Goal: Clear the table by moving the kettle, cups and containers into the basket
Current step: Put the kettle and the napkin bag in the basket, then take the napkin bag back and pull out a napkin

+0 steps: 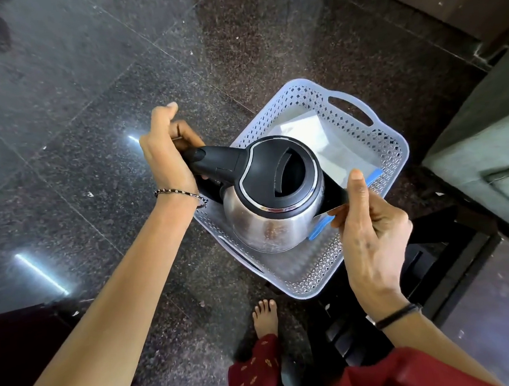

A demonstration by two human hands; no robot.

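A steel kettle (267, 222) with a black lid and handle hangs over the near part of a pale perforated basket (395, 153) that stands on the dark floor. My left hand (166, 156) grips the kettle's black handle. At the kettle's spout side, my right hand (370, 233) has curled fingers and a raised thumb touching the spout. Whether the kettle's base touches the basket floor is hidden. Inside the basket lies a clear bag (319, 140) with a blue edge.
Dark polished stone floor (77, 130) spreads to the left and beyond. A black stool or low frame (433, 270) stands right of the basket, with grey furniture (485, 146) further right. My bare foot (265, 315) is just below the basket.
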